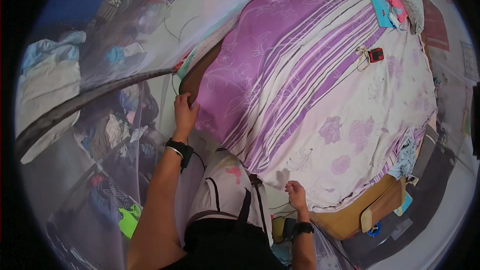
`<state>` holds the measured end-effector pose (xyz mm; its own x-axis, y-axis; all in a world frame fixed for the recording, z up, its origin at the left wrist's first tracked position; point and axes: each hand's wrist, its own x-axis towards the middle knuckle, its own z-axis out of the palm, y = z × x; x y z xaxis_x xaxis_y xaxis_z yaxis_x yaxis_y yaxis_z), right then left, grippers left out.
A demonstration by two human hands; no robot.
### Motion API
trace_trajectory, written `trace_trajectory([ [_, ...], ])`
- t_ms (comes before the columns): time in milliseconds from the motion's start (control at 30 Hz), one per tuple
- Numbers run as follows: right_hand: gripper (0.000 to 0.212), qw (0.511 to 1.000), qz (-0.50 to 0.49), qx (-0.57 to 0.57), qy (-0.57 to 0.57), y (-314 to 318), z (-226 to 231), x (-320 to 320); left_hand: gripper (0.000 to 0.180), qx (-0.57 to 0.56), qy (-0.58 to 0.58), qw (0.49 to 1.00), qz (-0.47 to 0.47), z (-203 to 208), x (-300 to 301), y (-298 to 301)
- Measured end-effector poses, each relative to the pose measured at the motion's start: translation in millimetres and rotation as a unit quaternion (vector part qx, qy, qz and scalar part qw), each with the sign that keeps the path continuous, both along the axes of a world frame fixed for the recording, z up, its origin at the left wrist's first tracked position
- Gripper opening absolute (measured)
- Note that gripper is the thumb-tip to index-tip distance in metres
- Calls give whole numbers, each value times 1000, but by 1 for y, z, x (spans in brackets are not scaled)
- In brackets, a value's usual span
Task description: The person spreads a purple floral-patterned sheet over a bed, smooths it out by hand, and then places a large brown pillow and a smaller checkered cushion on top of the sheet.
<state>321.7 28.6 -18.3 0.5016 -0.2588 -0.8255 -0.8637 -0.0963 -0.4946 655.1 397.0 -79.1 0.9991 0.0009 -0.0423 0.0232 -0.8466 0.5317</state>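
Note:
A purple and white bed sheet (300, 75) with stripes and flower prints lies spread over a bed. At its left corner, my left hand (185, 115) has its fingers bent around the sheet's edge, beside a bare brown strip of the mattress (202, 70). Some of those fingertips are hidden. By the near edge of the sheet, my right hand (296, 193) hangs with its fingers curled in and nothing visible in them. Its shadow falls on the white part of the cloth.
A dark-edged mesh net (100, 84) runs along the left, with clothes (55, 75) behind it. On the sheet lie a small red and black device (376, 55) and a blue booklet (382, 12). A pillow (407, 0) is at the far right; a brown bag (380, 202) sits near right.

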Motion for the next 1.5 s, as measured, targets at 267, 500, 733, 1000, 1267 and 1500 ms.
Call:
trace_trajectory([
  [267,19,1000,21,9,-20,7,2,20,18,-13,93,996,5,-20,14,28],
  [500,19,1000,5,-5,-5,1,10,18,25,-93,197,960,175,7,38,81],
  [733,24,999,27,11,-32,7,-1,18,31,-35,224,974,-5,-11,13,9],
  [1000,22,999,-12,-20,-30,-2,22,38,23,81,65,971,215,6,57,142],
  [1267,16,1000,-2,3,-6,-8,0,19,21,118,-149,971,144,-19,42,99],
  [1500,15,999,28,-9,-42,-2,9,13,16,-200,-1,976,88,-5,44,-16],
])
